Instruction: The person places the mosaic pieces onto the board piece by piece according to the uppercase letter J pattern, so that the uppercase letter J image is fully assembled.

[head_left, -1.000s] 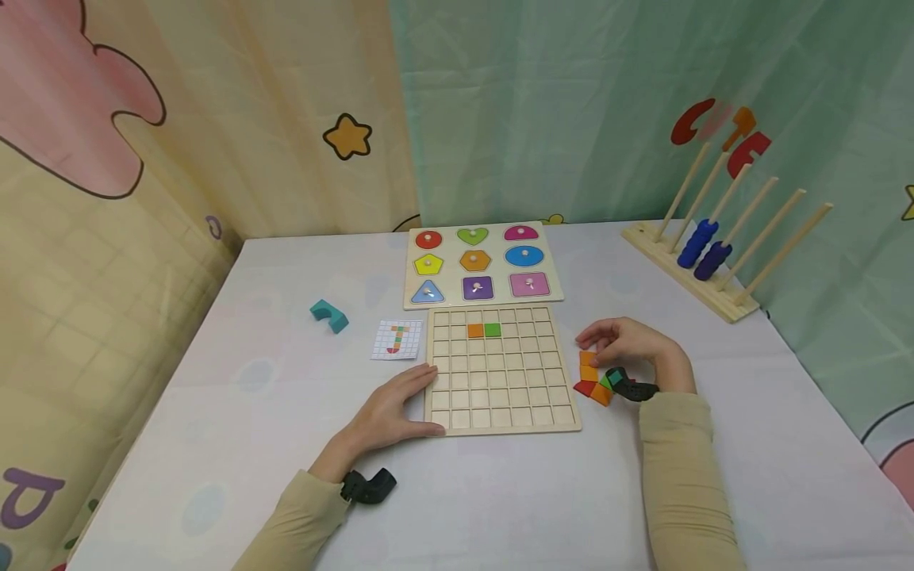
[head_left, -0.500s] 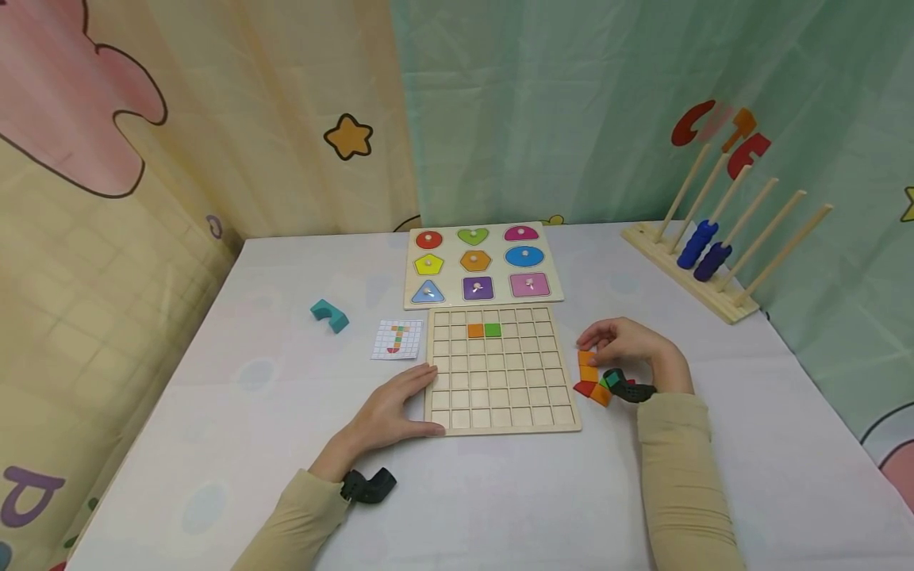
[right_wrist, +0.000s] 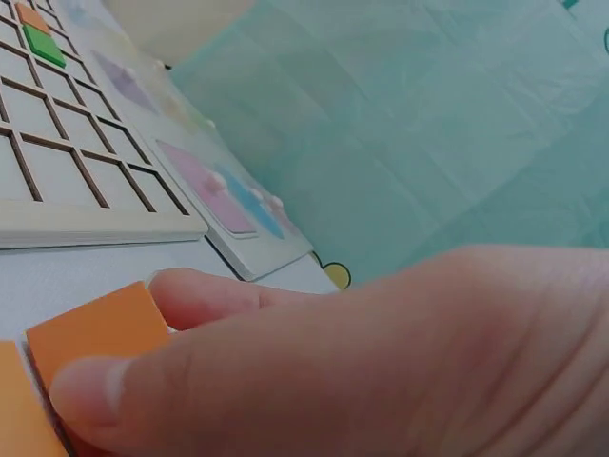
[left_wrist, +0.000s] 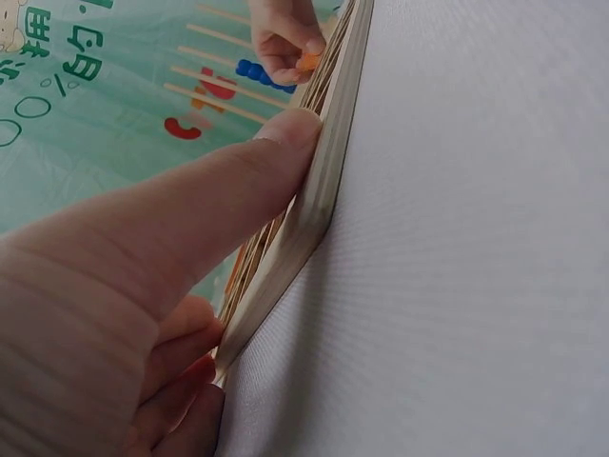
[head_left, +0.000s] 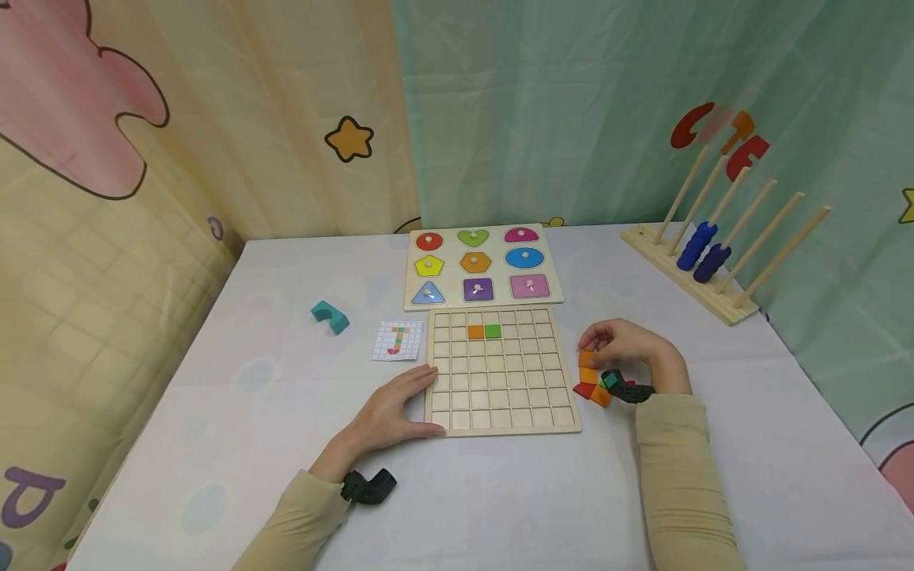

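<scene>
Right hand (head_left: 627, 341) is pinching one orange square tile (right_wrist: 100, 327). Spread left hand (head_left: 385, 411) is touching one grid board (head_left: 505, 383) beside it.

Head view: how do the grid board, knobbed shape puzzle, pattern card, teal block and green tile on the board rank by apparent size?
Largest to smallest:
grid board
shape puzzle
pattern card
teal block
green tile

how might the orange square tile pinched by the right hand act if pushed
The orange square tile would likely slide rather than roll, being flat and straight-edged. Its unbent face suggests stiffness; small beside the right hand, it's probably light.
</scene>
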The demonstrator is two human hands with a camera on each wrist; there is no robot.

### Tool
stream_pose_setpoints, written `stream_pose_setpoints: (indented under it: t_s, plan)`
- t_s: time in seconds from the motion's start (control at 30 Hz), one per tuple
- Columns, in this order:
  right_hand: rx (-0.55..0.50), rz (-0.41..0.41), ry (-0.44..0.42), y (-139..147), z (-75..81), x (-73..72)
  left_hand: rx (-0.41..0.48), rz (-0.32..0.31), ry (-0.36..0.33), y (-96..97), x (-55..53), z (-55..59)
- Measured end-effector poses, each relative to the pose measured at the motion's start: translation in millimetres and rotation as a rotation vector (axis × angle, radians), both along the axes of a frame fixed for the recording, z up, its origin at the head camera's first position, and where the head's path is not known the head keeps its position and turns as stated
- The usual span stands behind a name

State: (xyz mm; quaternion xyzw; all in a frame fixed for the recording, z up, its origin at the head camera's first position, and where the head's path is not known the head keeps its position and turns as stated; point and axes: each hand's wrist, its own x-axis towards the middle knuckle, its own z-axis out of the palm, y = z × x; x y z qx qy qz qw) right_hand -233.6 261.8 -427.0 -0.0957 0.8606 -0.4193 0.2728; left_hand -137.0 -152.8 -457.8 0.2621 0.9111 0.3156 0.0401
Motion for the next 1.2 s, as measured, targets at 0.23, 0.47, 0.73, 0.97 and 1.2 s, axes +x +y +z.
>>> stream_pose_setpoints:
  t_s: [0.23,0.47,0.73,0.97,1.2]
  plan:
    - [0.011,-0.042,0.115,1.9,3.4,-0.6,0.005,-0.003,0.008,-0.4,0.4,-0.7]
    - [-0.086,-0.117,0.236,-7.9,15.2,-2.1,0.010,-0.014,0.031,0.4,0.4,-1.3]
    - [-0.093,-0.132,0.306,-38.4,24.8,-6.9,-0.009,-0.013,0.040,0.5,0.0,-4.2]
    - [-0.067,-0.120,0.315,-62.9,21.8,-11.4,-0.029,-0.025,0.027,2.8,2.4,-2.7]
    - [-0.058,-0.155,0.350,-86.1,10.1,-16.2,-0.038,-0.035,0.041,3.1,3.0,-2.2]
